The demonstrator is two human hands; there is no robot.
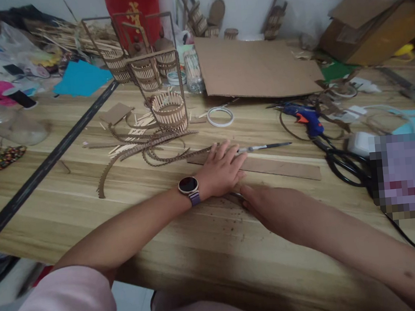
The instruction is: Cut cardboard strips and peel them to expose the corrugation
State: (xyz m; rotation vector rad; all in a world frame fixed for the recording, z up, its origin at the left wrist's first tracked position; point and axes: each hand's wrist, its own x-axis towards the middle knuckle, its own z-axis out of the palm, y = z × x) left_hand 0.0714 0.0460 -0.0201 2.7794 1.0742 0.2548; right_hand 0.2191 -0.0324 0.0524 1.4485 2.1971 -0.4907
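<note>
My left hand (225,166), with a watch on its wrist, presses down with fingers spread over a flat brown cardboard strip (284,168). Close against its near side is my right hand (260,199), fingers curled around a thin, dark tool (237,199) whose kind I cannot make out. Just beyond my left fingertips lies a pen (268,147). Notched cardboard strips (148,143) curve across the table to the left. Behind them a small basket of wooden sticks (169,111) stands upright under a tall cardboard handle. Small brown crumbs are scattered below my hands.
A roll of tape (220,117) lies past the pen. At right rest a blue glue gun (304,118), cables and a white plug (361,143). A large cardboard sheet (258,69) and more stick baskets (146,76) fill the back. A dark strip (55,156) crosses the left side.
</note>
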